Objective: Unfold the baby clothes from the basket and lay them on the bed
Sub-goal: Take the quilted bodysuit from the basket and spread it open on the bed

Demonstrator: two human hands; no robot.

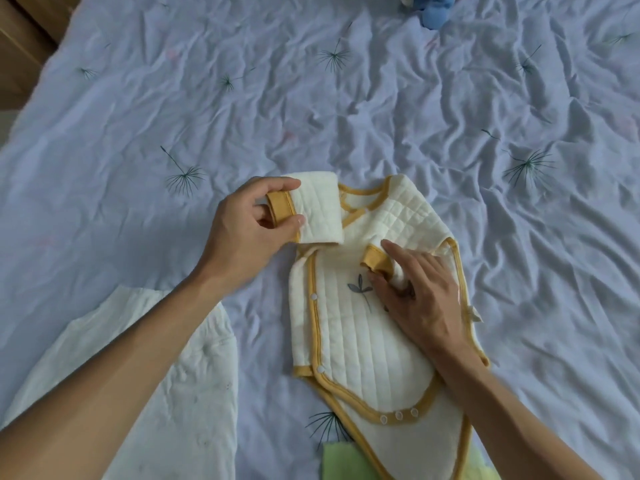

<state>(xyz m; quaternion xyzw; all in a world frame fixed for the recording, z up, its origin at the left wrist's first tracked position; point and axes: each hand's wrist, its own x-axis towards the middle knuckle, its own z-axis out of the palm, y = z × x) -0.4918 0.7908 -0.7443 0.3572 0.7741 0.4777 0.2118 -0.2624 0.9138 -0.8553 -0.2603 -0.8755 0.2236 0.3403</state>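
A cream quilted baby bodysuit (349, 337) with mustard trim, snaps and a small leaf print lies on the pale blue bed sheet (311, 109). My left hand (252, 230) pinches its left sleeve at the mustard cuff (280, 207), holding the sleeve lifted and folded over the shoulder. My right hand (419, 292) rests on the chest, fingers curled around the other sleeve's mustard cuff (375, 259), which lies folded across the front. No basket is in view.
Another white garment (180, 382) lies at the lower left under my left forearm. A light green cloth (346, 462) pokes out below the bodysuit. A blue soft toy (433, 8) sits at the top edge. Wooden furniture (20, 39) stands at the upper left.
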